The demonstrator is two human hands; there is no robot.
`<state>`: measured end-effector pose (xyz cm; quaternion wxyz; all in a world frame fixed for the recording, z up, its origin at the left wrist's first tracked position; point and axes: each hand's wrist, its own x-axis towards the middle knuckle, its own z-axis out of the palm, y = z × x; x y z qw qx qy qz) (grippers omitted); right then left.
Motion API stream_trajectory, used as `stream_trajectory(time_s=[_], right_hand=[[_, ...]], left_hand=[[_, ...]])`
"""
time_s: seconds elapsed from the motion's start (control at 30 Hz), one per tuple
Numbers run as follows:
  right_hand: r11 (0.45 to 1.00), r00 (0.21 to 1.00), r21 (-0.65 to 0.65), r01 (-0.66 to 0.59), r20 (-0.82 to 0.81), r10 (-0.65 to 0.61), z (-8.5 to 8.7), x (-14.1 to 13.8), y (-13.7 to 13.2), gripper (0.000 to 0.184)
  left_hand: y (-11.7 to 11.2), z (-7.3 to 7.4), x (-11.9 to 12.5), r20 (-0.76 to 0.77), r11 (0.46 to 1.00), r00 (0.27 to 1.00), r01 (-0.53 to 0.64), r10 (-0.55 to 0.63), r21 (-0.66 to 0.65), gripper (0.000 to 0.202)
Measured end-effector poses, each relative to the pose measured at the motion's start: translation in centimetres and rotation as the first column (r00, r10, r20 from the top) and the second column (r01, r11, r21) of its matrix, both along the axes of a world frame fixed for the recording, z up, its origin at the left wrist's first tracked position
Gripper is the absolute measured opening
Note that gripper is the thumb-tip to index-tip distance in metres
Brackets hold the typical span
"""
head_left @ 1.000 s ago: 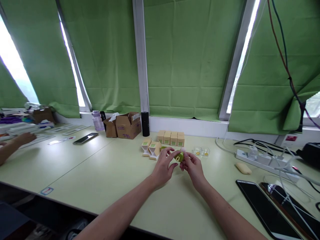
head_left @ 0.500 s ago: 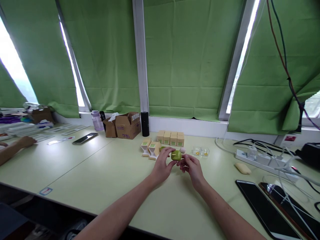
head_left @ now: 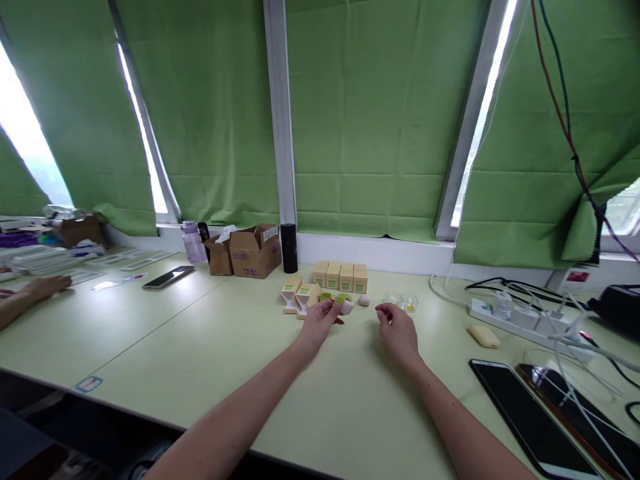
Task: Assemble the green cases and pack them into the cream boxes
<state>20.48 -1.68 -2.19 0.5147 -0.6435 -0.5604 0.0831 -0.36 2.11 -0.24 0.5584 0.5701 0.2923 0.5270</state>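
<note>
My left hand (head_left: 317, 327) grips a small rounded green object (head_left: 345, 305) above the table; a pale pinkish-white part of it faces right. Its exact kind is not clear. Near the clear containers, my right hand (head_left: 401, 333) has thumb and index finger pinched together, and whatever may be between them is too small to make out. Just beyond its fingertips, a small clear container (head_left: 409, 304) with a yellow piece inside stands beside another one, partly covered by the hand. A small pink piece (head_left: 365, 301) lies between my hands. Two opened small cartons (head_left: 306, 299) stand behind my left hand.
Several small kraft boxes (head_left: 340, 275) line up at the back, right of a black cylinder (head_left: 289, 248) and a cardboard box (head_left: 255, 253). Phones (head_left: 530, 417), a cream oval item (head_left: 484, 336) and a power strip (head_left: 520, 323) with tangled cables lie right. Another person's hand (head_left: 47, 287) is far left.
My right hand has left the green object and moved right, toward the clear containers. The green object has turned in my left hand, so its pale part now shows.
</note>
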Motion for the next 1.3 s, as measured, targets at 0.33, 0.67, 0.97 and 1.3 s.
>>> stream_trajectory(time_s=[0.33, 0.67, 0.97, 1.3], right_hand=[[0.971, 0.794, -0.095, 0.22, 0.595, -0.122, -1.9, 3.0, 1.1, 0.042], [0.995, 0.773, -0.032, 0.096, 0.632, -0.055, -0.2, 1.9, 0.5, 0.046], [0.973, 0.795, -0.063, -0.222, 0.565, 0.218, 1.3, -1.7, -1.3, 0.024], [0.957, 0.922, -0.044, -0.287, -0.283, 0.264, -1.1, -0.1, 0.5, 0.052]], left_hand=[[0.2, -0.1, -0.1, 0.14, 0.993, 0.99, 0.046, -0.031, -0.105, 0.056], [0.2, 0.0, -0.1, 0.134, 0.995, 0.991, 0.034, -0.021, -0.097, 0.055], [0.5, -0.3, -0.1, 0.121, 0.996, 0.993, -0.002, 0.013, -0.084, 0.057], [0.6, -0.3, -0.2, 0.117, 0.997, 0.992, -0.04, 0.048, -0.065, 0.057]])
